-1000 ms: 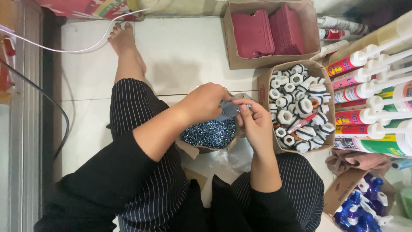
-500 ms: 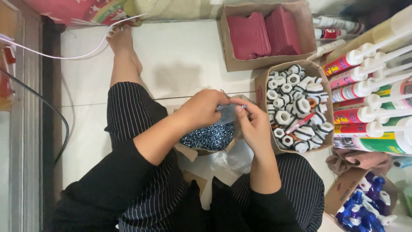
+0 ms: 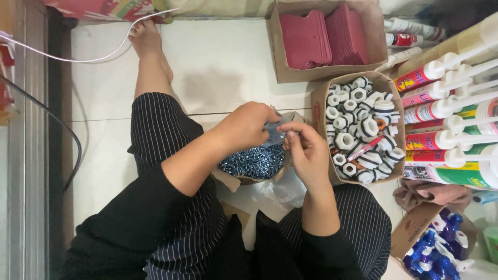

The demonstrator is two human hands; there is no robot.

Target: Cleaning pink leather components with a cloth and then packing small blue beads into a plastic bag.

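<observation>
While the left hand (image 3: 248, 126) closes its fingers on a small grey piece (image 3: 273, 136) above the screws (image 3: 254, 162), the right hand (image 3: 308, 150) pinches that piece's right edge; further right sit the nut box (image 3: 319, 103) and sealant tubes (image 3: 441, 109).

- Trousers (image 3: 171, 155): black, thin white pinstripes.
- Sleeves (image 3: 129, 228): plain black.
- Screws (image 3: 254, 163): silvery blue.
- Plate (image 3: 273, 135): grey metal.
- Nuts (image 3: 360, 129): white, a few orange.
- Cards (image 3: 324, 36): dark red.
- Boxes (image 3: 319, 103): brown cardboard.
- Tubes (image 3: 441, 109): red, pink, green, white nozzles.
- Floor (image 3: 223, 62): white tile.
</observation>
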